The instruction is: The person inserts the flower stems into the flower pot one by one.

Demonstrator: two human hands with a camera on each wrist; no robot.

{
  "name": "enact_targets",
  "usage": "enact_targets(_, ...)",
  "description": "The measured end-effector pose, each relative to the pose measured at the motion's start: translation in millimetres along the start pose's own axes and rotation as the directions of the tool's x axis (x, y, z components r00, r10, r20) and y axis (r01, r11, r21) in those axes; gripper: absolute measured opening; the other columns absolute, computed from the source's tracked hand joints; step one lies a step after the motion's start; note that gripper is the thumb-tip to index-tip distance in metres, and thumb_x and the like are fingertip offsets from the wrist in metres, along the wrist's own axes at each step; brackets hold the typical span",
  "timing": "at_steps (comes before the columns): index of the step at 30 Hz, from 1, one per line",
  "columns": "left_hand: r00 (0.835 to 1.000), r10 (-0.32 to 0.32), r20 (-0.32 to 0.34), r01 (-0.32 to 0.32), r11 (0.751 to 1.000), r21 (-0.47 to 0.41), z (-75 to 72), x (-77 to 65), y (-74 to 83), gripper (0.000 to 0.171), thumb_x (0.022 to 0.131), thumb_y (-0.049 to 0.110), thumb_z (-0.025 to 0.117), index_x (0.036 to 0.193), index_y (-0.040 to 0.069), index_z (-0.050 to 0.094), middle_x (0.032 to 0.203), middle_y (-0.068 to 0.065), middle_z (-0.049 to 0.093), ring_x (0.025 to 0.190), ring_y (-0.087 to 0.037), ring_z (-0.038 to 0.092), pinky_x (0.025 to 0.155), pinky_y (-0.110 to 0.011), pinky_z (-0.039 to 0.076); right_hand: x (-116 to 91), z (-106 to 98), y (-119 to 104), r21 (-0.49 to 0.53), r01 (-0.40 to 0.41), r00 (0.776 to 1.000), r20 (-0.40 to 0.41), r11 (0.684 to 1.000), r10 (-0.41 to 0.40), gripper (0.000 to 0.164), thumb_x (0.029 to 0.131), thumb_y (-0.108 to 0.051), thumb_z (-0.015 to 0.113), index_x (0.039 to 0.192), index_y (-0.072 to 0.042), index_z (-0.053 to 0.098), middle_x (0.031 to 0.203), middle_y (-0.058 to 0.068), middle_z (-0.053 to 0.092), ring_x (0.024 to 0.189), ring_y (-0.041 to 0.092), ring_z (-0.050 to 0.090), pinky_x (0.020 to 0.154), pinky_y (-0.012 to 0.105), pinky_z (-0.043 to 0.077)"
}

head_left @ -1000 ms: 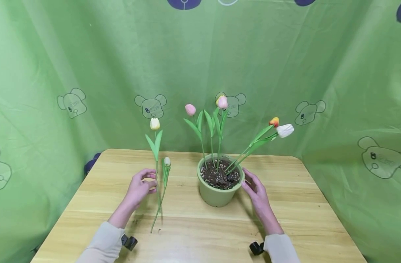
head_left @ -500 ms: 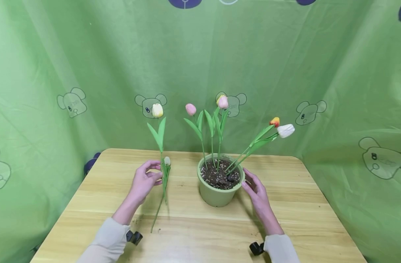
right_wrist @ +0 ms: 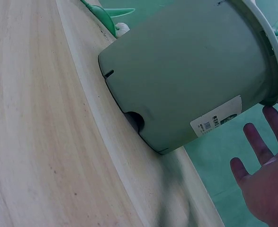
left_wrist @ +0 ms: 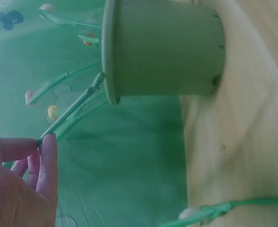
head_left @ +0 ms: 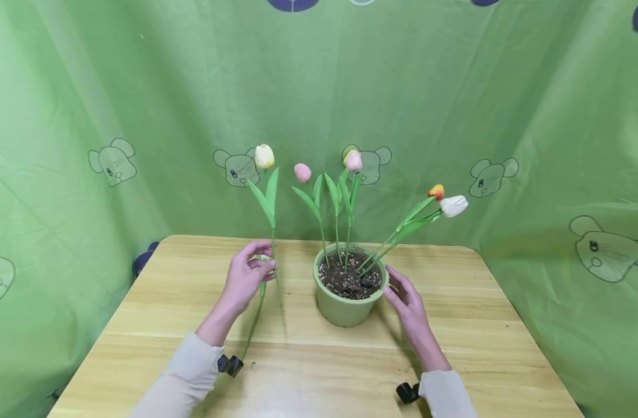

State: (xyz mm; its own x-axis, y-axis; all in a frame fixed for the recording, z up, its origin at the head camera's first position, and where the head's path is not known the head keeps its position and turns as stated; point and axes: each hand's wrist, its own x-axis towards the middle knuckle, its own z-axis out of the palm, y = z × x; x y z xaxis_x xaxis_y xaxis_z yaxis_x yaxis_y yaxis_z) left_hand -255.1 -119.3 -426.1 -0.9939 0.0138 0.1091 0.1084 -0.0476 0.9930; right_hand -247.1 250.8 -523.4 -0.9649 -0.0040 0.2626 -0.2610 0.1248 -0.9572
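Observation:
In the head view my left hand [head_left: 249,276] pinches the stem of a pale yellow-white artificial tulip [head_left: 264,157] between thumb and fingers. The flower stands upright, left of the green flowerpot [head_left: 345,312]. Its lower stem end [left_wrist: 99,79] overlaps the pot's rim in the left wrist view. My right hand [head_left: 410,307] rests at the pot's right side, fingertips at the rim and the other fingers [right_wrist: 257,143] spread loosely. Dark soil [head_left: 345,284] fills the pot. Pink tulips [head_left: 302,172] stand in it, while a white tulip [head_left: 454,206] and an orange-red tulip [head_left: 436,192] lean right.
Another white tulip [left_wrist: 188,213] lies on the wooden table [head_left: 308,371], partly hidden behind my left hand in the head view. A green curtain [head_left: 298,87] with cartoon mice hangs behind and along both sides of the table.
My left hand has carried the yellow-white tulip up and to the right, away from the lying tulip and closer to the pot. The right hand and pot have stayed put.

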Motion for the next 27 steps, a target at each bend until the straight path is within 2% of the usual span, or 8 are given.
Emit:
enact_targets(4,0.999,0.041,0.012,-0.041,0.999,-0.024,11.8,5.7,7.9,0.045,0.091,-0.013,0.064,0.134,0.0,0.06,0.121,-0.017,0.058,0.087,-0.017,0.063,0.081,-0.036,0.067,2,0,0,0.004,0.001,1.0,0.001,1.0,-0.001,0.053,0.106,-0.01,0.056,0.156,-0.002,0.04,0.159,0.025,0.041,0.132,0.001,0.051,0.111,0.011,0.041)
enact_targets(11,0.994,0.102,0.031,-0.1,0.994,-0.053,33.7,16.1,20.2,0.045,0.09,-0.013,0.065,0.133,-0.001,0.06,0.116,-0.012,0.06,0.089,-0.019,0.066,0.088,-0.049,0.065,2,0,0,0.018,-0.003,1.0,0.0,1.0,0.003,0.053,0.106,-0.009,0.057,0.155,-0.002,0.04,0.159,0.026,0.041,0.131,0.002,0.052,0.109,0.01,0.042)
enact_targets(15,0.993,0.116,0.028,-0.114,0.992,-0.062,45.3,22.5,24.3,0.045,0.091,-0.013,0.065,0.133,0.0,0.061,0.117,-0.014,0.061,0.088,-0.017,0.066,0.087,-0.048,0.065,2,1,-1,0.014,-0.012,1.0,0.006,1.0,0.012,0.054,0.106,-0.01,0.057,0.156,-0.002,0.04,0.159,0.025,0.041,0.131,0.001,0.052,0.109,0.01,0.043)
enact_targets(22,0.99,0.141,0.027,-0.138,0.987,-0.088,65.7,34.0,21.4,0.045,0.09,-0.012,0.067,0.134,0.0,0.061,0.118,-0.013,0.062,0.09,-0.019,0.066,0.088,-0.047,0.065,1,0,-1,0.017,0.0,1.0,0.0,1.0,0.0,0.053,0.105,-0.009,0.057,0.155,-0.001,0.04,0.159,0.026,0.041,0.132,0.001,0.052,0.109,0.01,0.043)
enact_targets(27,0.985,0.172,0.021,-0.169,0.982,-0.089,78.3,40.1,12.4,0.044,0.091,-0.011,0.067,0.133,0.0,0.061,0.122,-0.022,0.061,0.088,-0.018,0.066,0.084,-0.037,0.067,0,1,0,0.009,0.005,1.0,-0.002,1.0,-0.005,0.053,0.105,-0.008,0.057,0.155,-0.001,0.04,0.159,0.027,0.041,0.133,0.003,0.051,0.109,0.009,0.042)
